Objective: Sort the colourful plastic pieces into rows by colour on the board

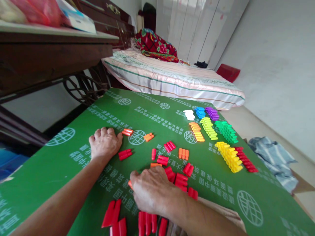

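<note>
My left hand (105,143) rests palm down on the green board, its fingers slightly bent and apart. Its thumb side is close to a pair of orange rounded plastic pieces (127,132). Nearer the front, my right hand (153,187) is closed, and the end of an orange plastic piece (130,184) shows at its fingertips. The rest of that piece is hidden. Red plastic pieces lie around it in small clusters, such as one by the left hand (125,154) and one in front (147,223). Another orange cluster (183,153) lies farther right.
Stacked rows of yellow (228,157), dark red (246,159), green (226,131), lime (208,128), orange (196,131), blue (199,112), purple (212,113) and white pieces (189,114) stand at the right. A bed (172,77) is behind; a wooden table (54,59) stands left.
</note>
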